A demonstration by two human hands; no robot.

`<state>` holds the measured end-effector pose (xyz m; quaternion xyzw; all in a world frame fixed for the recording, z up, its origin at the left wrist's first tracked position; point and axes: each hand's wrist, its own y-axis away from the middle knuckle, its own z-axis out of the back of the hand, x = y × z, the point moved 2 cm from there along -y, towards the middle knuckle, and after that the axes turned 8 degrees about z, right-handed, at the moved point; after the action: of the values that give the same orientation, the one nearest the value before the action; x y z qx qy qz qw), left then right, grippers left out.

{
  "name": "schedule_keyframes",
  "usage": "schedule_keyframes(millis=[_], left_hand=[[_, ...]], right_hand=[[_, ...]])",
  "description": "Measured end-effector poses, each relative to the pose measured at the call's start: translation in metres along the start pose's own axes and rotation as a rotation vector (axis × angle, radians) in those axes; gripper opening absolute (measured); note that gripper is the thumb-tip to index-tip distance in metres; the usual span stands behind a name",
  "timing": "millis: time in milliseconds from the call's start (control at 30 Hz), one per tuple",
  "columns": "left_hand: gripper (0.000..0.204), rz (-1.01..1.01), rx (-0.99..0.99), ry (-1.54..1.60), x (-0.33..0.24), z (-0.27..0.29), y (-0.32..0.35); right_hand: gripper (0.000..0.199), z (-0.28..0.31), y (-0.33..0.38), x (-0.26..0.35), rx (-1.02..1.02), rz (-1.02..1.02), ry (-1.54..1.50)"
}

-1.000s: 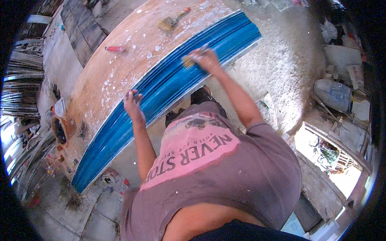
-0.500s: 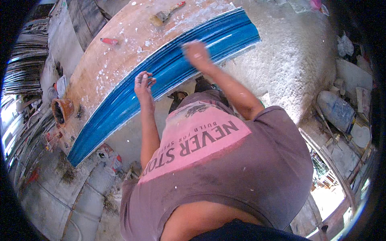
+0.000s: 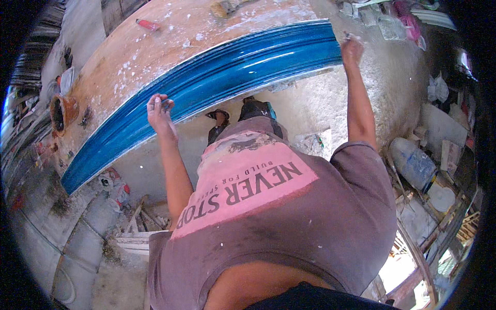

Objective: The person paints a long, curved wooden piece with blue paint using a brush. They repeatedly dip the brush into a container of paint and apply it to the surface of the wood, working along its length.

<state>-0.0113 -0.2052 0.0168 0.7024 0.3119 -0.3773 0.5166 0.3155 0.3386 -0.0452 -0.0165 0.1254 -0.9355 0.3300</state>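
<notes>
Resting on the long glossy blue ribbed moulding [image 3: 206,82] atop the dusty wooden counter [image 3: 139,57], the left hand [image 3: 159,111] lies loosely curled; the right hand [image 3: 351,49] grips its far end.

A long glossy blue moulding [image 3: 206,85] lies along the near edge of a plaster-spattered workbench [image 3: 129,57]. The left hand [image 3: 160,111] rests on its near edge, fingers curled. The right hand [image 3: 352,49] is at the moulding's right end, gripping a small tool [image 3: 347,36]. A brush [image 3: 222,8] lies at the bench's far edge, and a red marker [image 3: 147,24] left of it.
</notes>
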Motion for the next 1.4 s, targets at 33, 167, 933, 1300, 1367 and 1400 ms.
schedule_keyframes(millis=[33,167,933,1300,1367,1400], left_hand=[[0.022,0.008,-0.024,0.016,0.004,0.013,0.005],[0.024,0.033,-0.077,0.069,0.005,0.044,0.015],[0.023,0.042,-0.107,0.162,0.016,0.079,0.026],[0.025,-0.017,-0.403,0.433,0.034,0.187,0.048],[0.027,-0.029,-0.438,0.428,0.023,0.198,0.046],[0.027,-0.036,-0.447,0.436,0.021,0.206,0.045]], right_hand=[[0.024,0.008,-0.007,0.011,-0.080,-0.052,0.008],[0.037,-0.007,0.024,0.127,0.092,0.004,-0.106],[0.038,-0.050,-0.030,0.033,-0.086,0.009,-0.105],[0.018,0.049,0.125,0.512,0.253,0.606,-0.921],[0.018,0.070,0.137,0.590,0.484,0.583,-1.285],[0.018,0.095,0.141,0.627,0.401,0.743,-1.172]])
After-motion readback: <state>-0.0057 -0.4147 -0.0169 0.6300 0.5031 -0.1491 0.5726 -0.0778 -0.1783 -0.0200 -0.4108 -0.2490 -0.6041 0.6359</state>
